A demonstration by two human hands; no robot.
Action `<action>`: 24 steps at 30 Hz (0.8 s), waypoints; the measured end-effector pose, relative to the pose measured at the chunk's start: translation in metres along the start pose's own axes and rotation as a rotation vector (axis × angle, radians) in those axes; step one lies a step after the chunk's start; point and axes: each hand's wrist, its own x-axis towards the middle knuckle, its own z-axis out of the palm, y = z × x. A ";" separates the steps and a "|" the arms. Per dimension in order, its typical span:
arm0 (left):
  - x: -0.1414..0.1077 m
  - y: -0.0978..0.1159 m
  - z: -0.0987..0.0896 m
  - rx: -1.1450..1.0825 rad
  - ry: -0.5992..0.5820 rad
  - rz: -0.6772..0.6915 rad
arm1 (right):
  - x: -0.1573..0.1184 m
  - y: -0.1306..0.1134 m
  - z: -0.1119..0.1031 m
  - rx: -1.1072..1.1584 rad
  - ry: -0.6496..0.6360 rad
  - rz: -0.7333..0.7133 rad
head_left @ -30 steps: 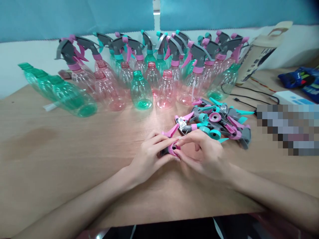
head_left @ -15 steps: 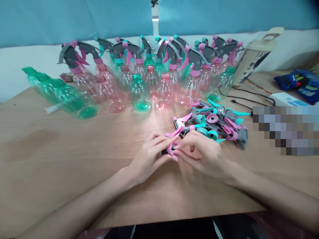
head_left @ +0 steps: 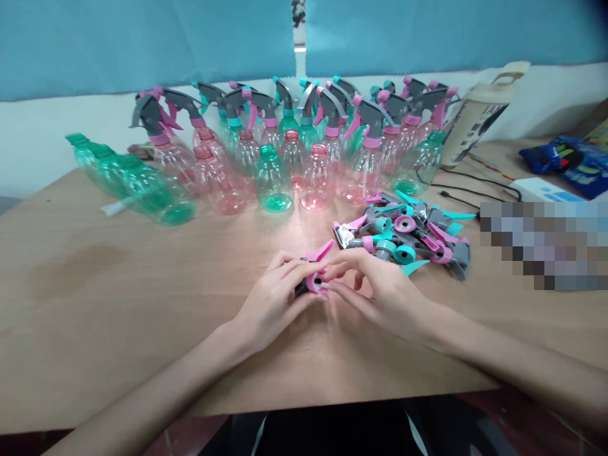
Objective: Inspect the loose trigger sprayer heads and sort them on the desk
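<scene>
My left hand (head_left: 270, 297) is closed around a grey and pink spray head (head_left: 314, 282), its pink collar turned toward the right with a dark hole in the middle. The pink trigger sticks up past the fingers. My right hand (head_left: 384, 294) is at the collar, its thumb and index fingertips at the collar's right rim; whether they grip it or anything small is hard to tell. Behind my right hand lies a pile of pink, teal and grey spray heads (head_left: 405, 225).
Green and pink clear bottles (head_left: 274, 180) stand in rows at the back, many with spray heads on. Several green bottles (head_left: 156, 196) lean at the left. A beige tumbler (head_left: 477, 120), black cables, a white box (head_left: 546, 190) and a blue packet (head_left: 579, 168) are at the right.
Both hands and the spray head have moved slightly left in view. The right fingertips have shifted from the collar's opening to its rim, and the dark hole shows more. The camera view has shifted too.
</scene>
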 end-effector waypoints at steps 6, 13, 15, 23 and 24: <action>-0.019 -0.013 -0.032 0.290 0.013 -0.076 | -0.005 -0.009 -0.027 -0.150 -0.087 0.076; -0.023 -0.047 -0.078 0.534 -0.070 -0.168 | -0.031 0.007 -0.065 -0.255 -0.169 0.296; -0.024 -0.050 -0.083 0.563 -0.105 -0.229 | -0.041 0.007 -0.075 -0.274 -0.204 0.377; -0.031 -0.044 -0.066 0.569 -0.100 -0.132 | -0.065 0.015 -0.089 -0.410 -0.317 0.402; -0.032 -0.041 -0.062 0.580 -0.077 -0.142 | -0.064 0.017 -0.088 -0.403 -0.328 0.400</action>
